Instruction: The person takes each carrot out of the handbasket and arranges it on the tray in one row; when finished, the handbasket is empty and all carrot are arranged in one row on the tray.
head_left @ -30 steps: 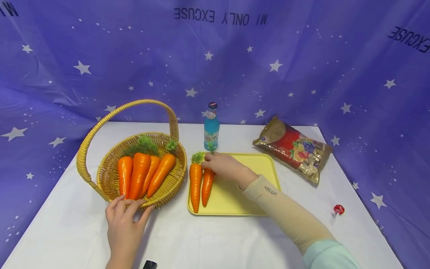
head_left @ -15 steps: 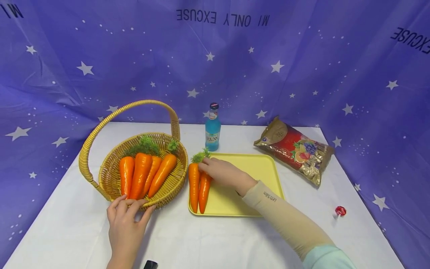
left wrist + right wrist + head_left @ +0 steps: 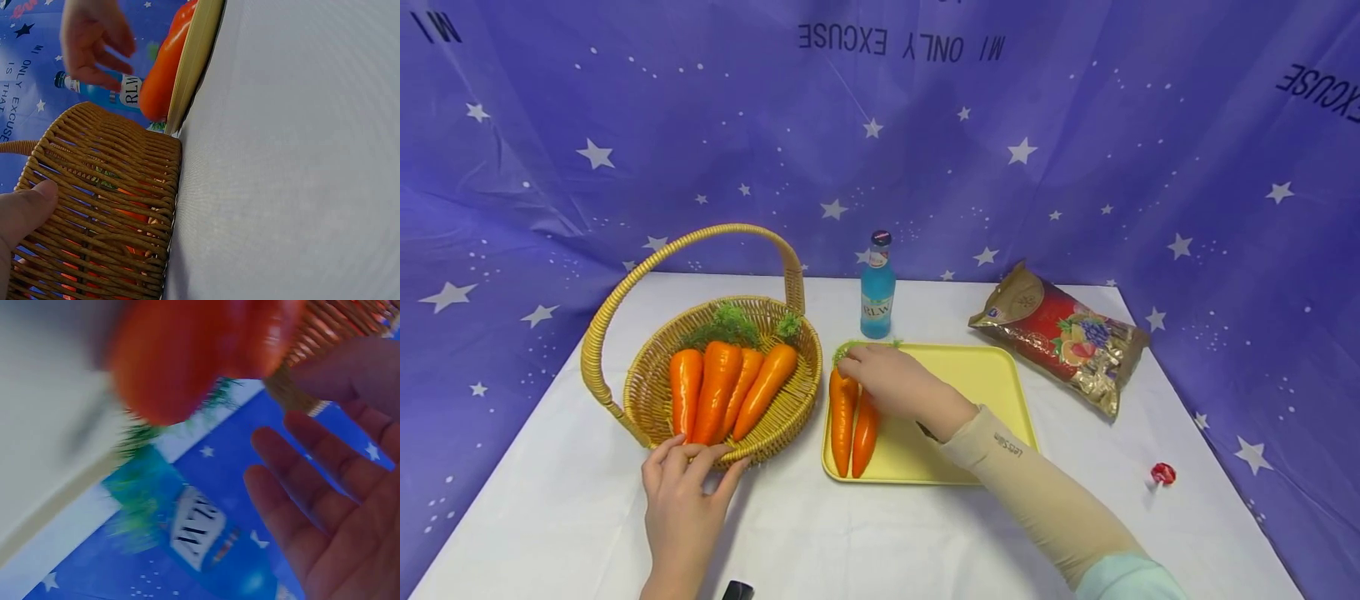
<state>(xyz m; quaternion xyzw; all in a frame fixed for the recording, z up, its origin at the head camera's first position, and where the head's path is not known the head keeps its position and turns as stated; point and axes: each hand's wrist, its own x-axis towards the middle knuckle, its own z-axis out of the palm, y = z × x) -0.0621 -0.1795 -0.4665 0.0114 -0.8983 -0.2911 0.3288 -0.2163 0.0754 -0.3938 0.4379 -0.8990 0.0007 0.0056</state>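
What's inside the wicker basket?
Four orange carrots lie close together in the wicker basket, green tops toward its far side. They cover the weave beneath them, so anything under there can't be seen.

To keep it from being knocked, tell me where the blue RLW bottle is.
In the head view, the RLW bottle stands near the middle, just behind the yellow tray, between the wicker basket at left and red-gold bag at right.
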